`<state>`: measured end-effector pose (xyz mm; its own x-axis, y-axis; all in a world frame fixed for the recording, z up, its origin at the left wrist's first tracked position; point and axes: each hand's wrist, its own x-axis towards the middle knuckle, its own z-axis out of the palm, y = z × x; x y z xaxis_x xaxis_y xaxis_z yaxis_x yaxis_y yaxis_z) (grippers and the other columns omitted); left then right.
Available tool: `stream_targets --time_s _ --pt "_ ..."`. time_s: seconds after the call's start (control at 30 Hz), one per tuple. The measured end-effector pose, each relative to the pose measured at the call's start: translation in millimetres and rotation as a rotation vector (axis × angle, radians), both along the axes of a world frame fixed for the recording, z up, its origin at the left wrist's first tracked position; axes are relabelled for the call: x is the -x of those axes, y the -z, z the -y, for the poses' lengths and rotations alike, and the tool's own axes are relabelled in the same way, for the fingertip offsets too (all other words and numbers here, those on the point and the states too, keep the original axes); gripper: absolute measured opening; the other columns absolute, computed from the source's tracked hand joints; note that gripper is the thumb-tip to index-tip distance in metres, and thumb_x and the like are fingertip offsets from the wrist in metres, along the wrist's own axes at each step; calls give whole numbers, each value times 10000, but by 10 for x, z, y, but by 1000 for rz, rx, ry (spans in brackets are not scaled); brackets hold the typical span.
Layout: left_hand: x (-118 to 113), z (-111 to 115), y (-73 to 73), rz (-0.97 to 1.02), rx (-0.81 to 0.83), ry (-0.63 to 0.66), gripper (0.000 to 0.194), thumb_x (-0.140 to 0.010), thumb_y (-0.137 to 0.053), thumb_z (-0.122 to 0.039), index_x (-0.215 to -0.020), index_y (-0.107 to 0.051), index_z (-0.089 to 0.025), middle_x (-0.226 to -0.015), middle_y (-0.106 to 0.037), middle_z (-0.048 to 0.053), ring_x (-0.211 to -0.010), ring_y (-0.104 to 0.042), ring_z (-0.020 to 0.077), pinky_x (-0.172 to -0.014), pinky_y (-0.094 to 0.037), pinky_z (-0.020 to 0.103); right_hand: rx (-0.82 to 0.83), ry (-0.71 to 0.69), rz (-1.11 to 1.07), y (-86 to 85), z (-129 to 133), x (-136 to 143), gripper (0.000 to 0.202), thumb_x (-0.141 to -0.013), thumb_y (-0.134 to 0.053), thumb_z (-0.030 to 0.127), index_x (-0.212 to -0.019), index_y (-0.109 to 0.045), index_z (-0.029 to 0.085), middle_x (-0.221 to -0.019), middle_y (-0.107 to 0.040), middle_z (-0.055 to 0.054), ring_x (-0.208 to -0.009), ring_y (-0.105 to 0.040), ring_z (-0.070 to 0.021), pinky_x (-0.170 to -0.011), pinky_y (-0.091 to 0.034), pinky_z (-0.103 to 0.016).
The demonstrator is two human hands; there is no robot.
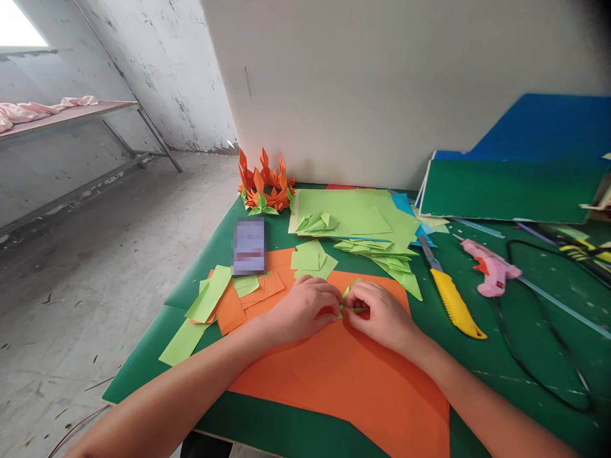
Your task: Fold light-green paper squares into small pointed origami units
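A small piece of folded green paper (351, 289) is pinched between my two hands, over a large orange sheet (363, 388). My left hand (310, 305) grips its left side, fingers curled and thumb pressed in. On its right side my right hand (379, 308) closes with thumb and forefinger. Much of the folded paper is hidden behind the fingers. Just beyond the hands lie small green paper squares (308, 257). Farther right is a pile of folded green pieces (389, 257).
An orange folded-paper crown (265, 184) stands at the back left, near a phone (249, 247). Orange slips (265, 289) and green strips (210, 296) lie at left. A yellow utility knife (453, 299) with its blade out and a pink glue gun (491, 267) with its cord lie right.
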<state>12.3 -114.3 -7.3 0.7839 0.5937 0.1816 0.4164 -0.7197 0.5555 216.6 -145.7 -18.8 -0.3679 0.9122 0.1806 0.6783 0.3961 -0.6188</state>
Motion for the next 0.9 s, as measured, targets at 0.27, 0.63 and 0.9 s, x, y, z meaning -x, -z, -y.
stream_targets --time_s 0.27,0.63,0.9 --pt "58 33 -166 -34 -47 112 159 -809 -534 -103 -796 -654 -206 -1079 -709 20 -955 -632 195 -973 -343 391 -12 -1 9 -6 8 4 190 -751 -529 103 -663 -405 217 -649 -508 16 -634 -478 -153 -560 -352 -270" --pt "139 1 -287 -138 -107 214 195 -710 -505 -28 -732 -598 -198 -1075 -717 6 -970 -604 198 -946 -353 368 -7 2 8 -33 1 15 193 -760 -538 101 -660 -415 211 -646 -504 20 -637 -478 -149 -564 -343 -264" --pt "131 15 -295 -167 -170 225 290 -812 -487 -65 -972 -650 -243 -1059 -717 2 -960 -598 197 -946 -336 388 -9 -4 14 -42 2 11 188 -749 -528 106 -654 -408 214 -643 -506 18 -631 -477 -150 -557 -347 -265"
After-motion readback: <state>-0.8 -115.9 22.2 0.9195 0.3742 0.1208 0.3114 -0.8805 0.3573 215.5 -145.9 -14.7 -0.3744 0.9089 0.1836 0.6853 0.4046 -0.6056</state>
